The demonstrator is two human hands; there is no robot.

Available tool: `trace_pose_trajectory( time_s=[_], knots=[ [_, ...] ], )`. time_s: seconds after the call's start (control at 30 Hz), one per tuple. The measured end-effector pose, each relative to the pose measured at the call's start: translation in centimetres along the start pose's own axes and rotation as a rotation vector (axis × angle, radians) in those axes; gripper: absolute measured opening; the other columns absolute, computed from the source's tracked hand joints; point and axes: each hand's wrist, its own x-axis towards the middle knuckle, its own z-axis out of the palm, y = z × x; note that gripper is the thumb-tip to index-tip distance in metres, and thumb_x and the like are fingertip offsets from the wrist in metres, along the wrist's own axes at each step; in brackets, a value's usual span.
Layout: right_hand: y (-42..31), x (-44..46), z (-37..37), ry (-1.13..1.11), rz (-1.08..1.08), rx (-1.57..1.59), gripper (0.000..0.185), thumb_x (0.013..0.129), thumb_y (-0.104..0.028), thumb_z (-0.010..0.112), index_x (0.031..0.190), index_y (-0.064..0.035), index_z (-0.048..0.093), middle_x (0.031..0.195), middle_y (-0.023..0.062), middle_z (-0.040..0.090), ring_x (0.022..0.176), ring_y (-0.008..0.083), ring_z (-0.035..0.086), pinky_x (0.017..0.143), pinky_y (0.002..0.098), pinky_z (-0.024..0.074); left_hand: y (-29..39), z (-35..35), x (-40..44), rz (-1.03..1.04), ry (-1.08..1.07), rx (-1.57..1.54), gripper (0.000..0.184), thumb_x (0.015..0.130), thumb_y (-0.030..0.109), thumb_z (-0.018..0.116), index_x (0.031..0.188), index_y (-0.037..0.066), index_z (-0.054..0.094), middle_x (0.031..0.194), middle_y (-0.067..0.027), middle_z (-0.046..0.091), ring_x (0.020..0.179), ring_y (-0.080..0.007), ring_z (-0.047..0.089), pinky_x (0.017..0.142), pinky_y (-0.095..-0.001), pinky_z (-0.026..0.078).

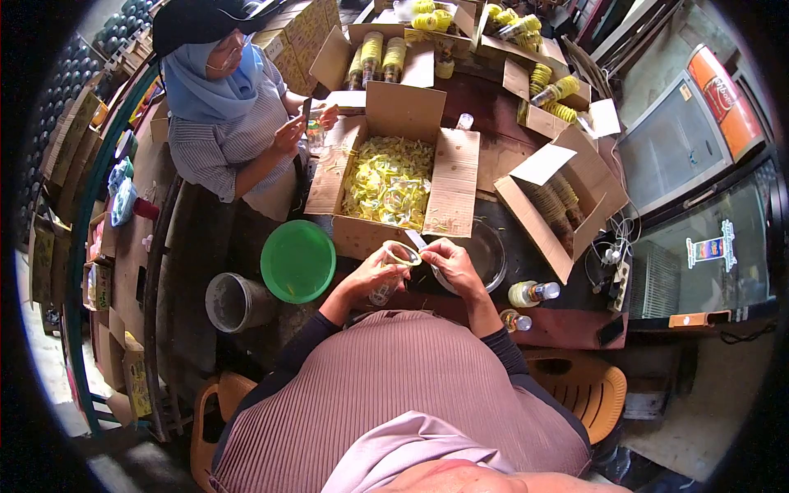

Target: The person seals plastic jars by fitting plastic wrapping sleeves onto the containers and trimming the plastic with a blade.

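Note:
My left hand is closed around a clear plastic cup with a yellow rim, its mouth tilted up toward me. Beside that rim, the fingers of my right hand are pinched together. What they hold is too small to make out. A pale flat strip sticks up by these fingertips; whether they grip it I cannot tell. Just beyond both hands stands an open cardboard box full of small yellow-and-clear packets. Behind my right hand is a round metal basin, partly covered by the hand.
A green basin and a grey bucket stand left. Two clear containers lie right. Boxes hold stacked yellow-rimmed cups. A co-worker at the far left holds a dark flat object. Cables lie right.

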Motion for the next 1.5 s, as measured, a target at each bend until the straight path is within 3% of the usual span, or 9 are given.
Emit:
trace_pose_trajectory(
  time_s=[0.3, 0.5, 0.63, 0.7, 0.77, 0.97, 1.2, 1.27, 1.5],
  knots=[
    [0.1, -0.3, -0.3, -0.051, 0.124, 0.0, 0.016, 0.087, -0.016, 0.067, 0.091, -0.0011, 0.065, 0.083, -0.0002, 0.064, 0.079, 0.0068, 0.055, 0.074, 0.023, 0.045, 0.1, -0.1, -0.3, -0.065, -0.014, 0.044, 0.033, 0.089, 0.021, 0.06, 0.115, 0.005, 0.047, 0.085, -0.0078, 0.06, 0.067, -0.015, 0.061, 0.062, -0.0268, 0.051],
    [1.3, 0.1, -1.0, 0.077, 0.121, 0.192, 0.01, 0.087, -0.01, 0.066, 0.09, -0.0001, 0.065, 0.082, -0.0012, 0.063, 0.075, 0.0063, 0.055, 0.071, 0.0218, 0.0446, -1.7, -1.6, -1.0, -0.149, -0.187, -0.451, 0.052, 0.086, 0.046, 0.058, 0.114, 0.002, 0.051, 0.084, -0.0075, 0.059, 0.063, -0.0137, 0.058, 0.055, -0.0268, 0.05],
    [2.7, 0.3, -2.8, 0.286, -0.048, -0.318, 0.014, 0.081, -0.015, 0.074, 0.08, -0.0011, 0.07, 0.078, 0.0015, 0.066, 0.071, 0.0077, 0.057, 0.066, 0.0242, 0.045, -1.3, -2.0, -1.8, 0.01, -0.038, -0.531, 0.066, 0.086, 0.051, 0.055, 0.128, 0.0, 0.046, 0.096, -0.0095, 0.059, 0.077, -0.0206, 0.063, 0.073, -0.0391, 0.055],
    [3.2, 0.0, -2.8, 0.313, -0.122, -0.434, 0.019, 0.075, -0.018, 0.078, 0.078, -0.0013, 0.07, 0.076, 0.0053, 0.065, 0.07, 0.0127, 0.06, 0.066, 0.0273, 0.0464, -0.9, -2.3, -1.5, 0.109, -0.011, -0.616, 0.058, 0.09, 0.043, 0.05, 0.13, 0.001, 0.044, 0.102, -0.0111, 0.058, 0.086, -0.0247, 0.063, 0.091, -0.0473, 0.048],
    [3.5, -0.4, -2.3, 0.324, -0.119, -0.477, 0.022, 0.072, -0.021, 0.08, 0.076, -0.002, 0.07, 0.075, 0.0075, 0.064, 0.071, 0.0169, 0.061, 0.066, 0.0298, 0.0474, -0.3, -2.2, -1.4, 0.198, 0.029, -0.697, 0.053, 0.091, 0.039, 0.049, 0.13, 0.003, 0.045, 0.104, -0.0121, 0.058, 0.096, -0.0255, 0.061, 0.096, -0.0459, 0.046],
    [4.3, -1.3, -1.3, 0.286, -0.034, -0.629, 0.024, 0.067, -0.021, 0.082, 0.078, -0.0032, 0.07, 0.078, 0.0097, 0.061, 0.072, 0.0223, 0.063, 0.066, 0.033, 0.0498, -0.6, -3.4, -1.8, 0.216, 0.128, -0.686, 0.042, 0.093, 0.03, 0.052, 0.129, 0.01, 0.046, 0.121, -0.0148, 0.055, 0.105, -0.0237, 0.056, 0.09, -0.0425, 0.048],
    [5.3, -1.4, -0.8, 0.211, -0.146, -0.665, 0.021, 0.074, -0.013, 0.075, 0.092, -0.0024, 0.071, 0.087, 0.0102, 0.061, 0.075, 0.0197, 0.062, 0.067, 0.0317, 0.0505, -0.3, -1.9, -1.2, 0.34, 0.326, -0.355, 0.053, 0.088, 0.006, 0.062, 0.133, 0.01, 0.034, 0.125, -0.0154, 0.053, 0.113, -0.0221, 0.054, 0.093, -0.0381, 0.047],
    [5.0, -1.2, -0.6, 0.228, 0.014, -0.603, 0.016, 0.078, -0.017, 0.071, 0.09, -0.0053, 0.072, 0.091, 0.0121, 0.061, 0.082, 0.0258, 0.063, 0.072, 0.0357, 0.0503, -0.7, -2.1, -0.9, 0.339, 0.372, -0.233, 0.056, 0.085, -0.004, 0.061, 0.132, 0.009, 0.033, 0.127, -0.0158, 0.053, 0.117, -0.0223, 0.052, 0.094, -0.0365, 0.047],
    [7.3, -0.9, -1.2, 0.109, 0.041, -0.701, 0.015, 0.083, -0.016, 0.063, 0.091, -0.0075, 0.073, 0.09, 0.0117, 0.061, 0.083, 0.0266, 0.063, 0.076, 0.0359, 0.0502, -0.2, -2.1, -1.0, 0.342, 0.399, -0.065, 0.048, 0.079, -0.006, 0.068, 0.118, 0.007, 0.044, 0.119, -0.0101, 0.054, 0.11, -0.0189, 0.055, 0.094, -0.0343, 0.05]
  ],
)
